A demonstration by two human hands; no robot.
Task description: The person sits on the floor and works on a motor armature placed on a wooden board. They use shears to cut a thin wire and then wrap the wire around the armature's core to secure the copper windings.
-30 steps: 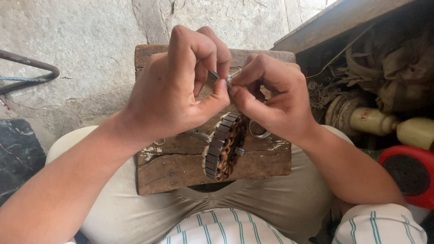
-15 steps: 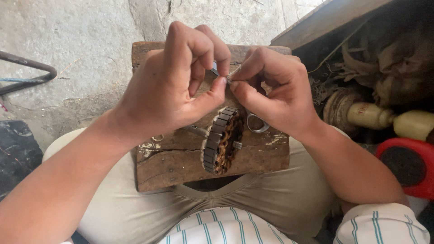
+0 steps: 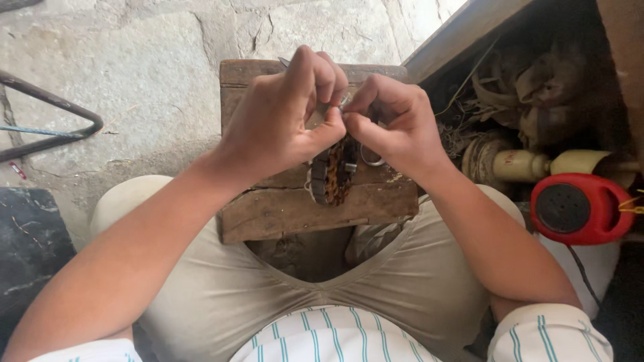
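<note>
Both hands, left [image 3: 275,127] and right [image 3: 396,127], stay pinched on perhaps a wire [image 3: 344,100], lifted farther above the stator [image 3: 333,171] than before.

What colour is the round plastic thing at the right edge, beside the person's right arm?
Red, with a dark round centre; the head view shows it clearly.

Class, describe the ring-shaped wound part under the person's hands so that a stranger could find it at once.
Start at the worn wooden block lying across the person's knees. Just below the left hand and right hand stands a motor stator, on edge. Its dark slotted rim and coppery windings set it apart from the small plain metal ring beside it.
</note>
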